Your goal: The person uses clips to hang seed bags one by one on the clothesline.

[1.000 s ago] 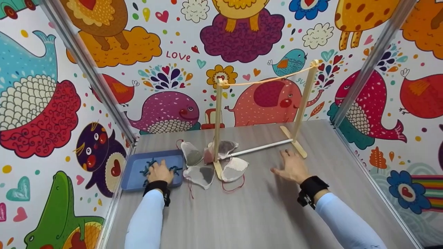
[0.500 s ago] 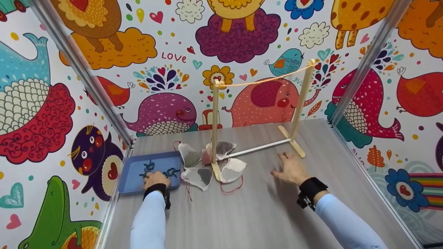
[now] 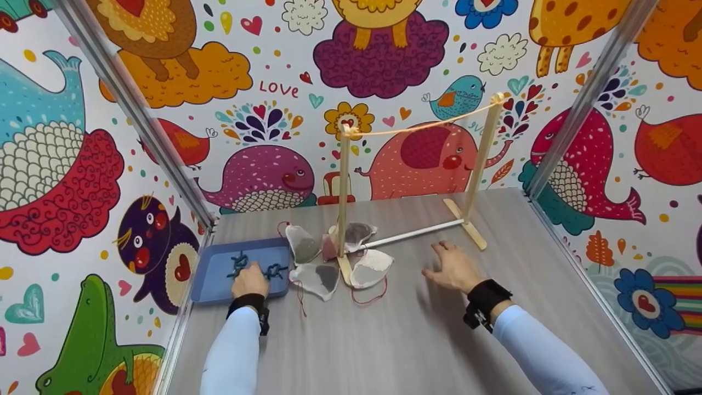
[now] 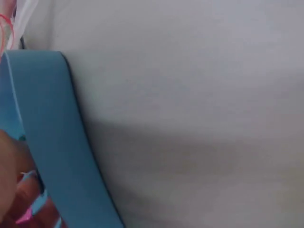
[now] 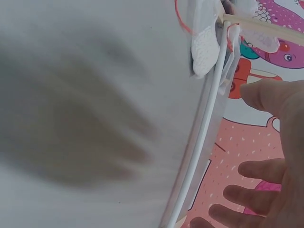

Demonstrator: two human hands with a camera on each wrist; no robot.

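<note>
My left hand (image 3: 250,281) is low in the blue tray (image 3: 200,271), with its fingers curled downward. Small dark green bits show at its thumb and between its fingers in the left wrist view, where it pinches a dark green curled piece, mostly hidden. More dark green curled, hook-like pieces (image 3: 274,271) lie in the tray beyond the knuckles. Fingers spread and holding nothing, my right hand (image 3: 454,267) hovers over the table, in front of the white bar (image 3: 414,233) of a wooden stand (image 3: 343,192). In the right wrist view its thumb and fingers are apart.
Several mesh drawstring bags with red cords lie around the stand's left foot, among them a white-filled bag (image 3: 373,269) and a dark-filled bag (image 3: 318,278). An orange cord (image 3: 422,128) spans the two posts. Printed walls (image 3: 263,175) enclose the table.
My left hand has drawn back slightly toward me inside the tray, and its fingers have gone from spread to curled. The right hand has shifted slightly left, still spread.
</note>
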